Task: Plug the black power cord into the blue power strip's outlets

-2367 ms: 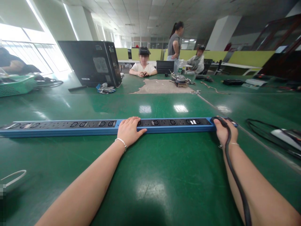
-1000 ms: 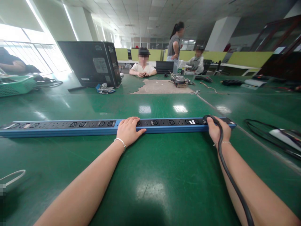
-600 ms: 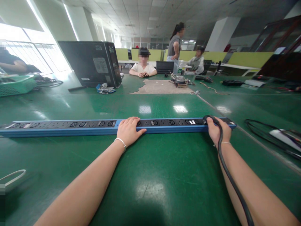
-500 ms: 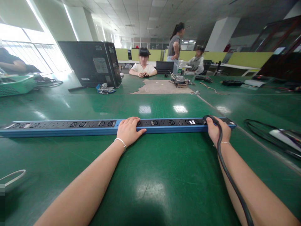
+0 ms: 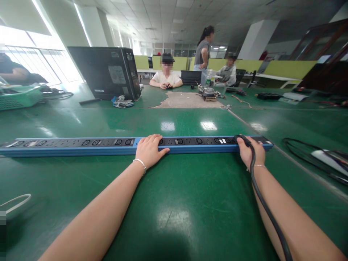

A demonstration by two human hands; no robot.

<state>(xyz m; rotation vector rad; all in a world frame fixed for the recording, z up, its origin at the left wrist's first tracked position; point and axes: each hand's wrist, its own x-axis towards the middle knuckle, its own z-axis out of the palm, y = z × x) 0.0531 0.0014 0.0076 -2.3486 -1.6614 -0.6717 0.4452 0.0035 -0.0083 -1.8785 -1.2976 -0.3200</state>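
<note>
A long blue power strip (image 5: 185,149) with black sockets lies crosswise in front of me. My left hand (image 5: 149,149) grips it near the middle, fingers over its top and thumb along the near side. Near the strip's right end, my right hand (image 5: 251,150) is closed around a black plug (image 5: 239,139) at the socket face. Whether the plug is fully seated cannot be seen, as my fingers cover part of it. Its thick black cord (image 5: 262,197) runs down over my right forearm.
On the green table (image 5: 206,192) stands a black computer case (image 5: 102,72), with gloves (image 5: 122,102) beside it. A green basket (image 5: 20,97) sits at left, loose cables (image 5: 304,156) at right. A person (image 5: 166,78) sits across the table; others are farther back.
The plug and my right hand have shifted very slightly left along the strip. My left hand stays in place on the strip.
</note>
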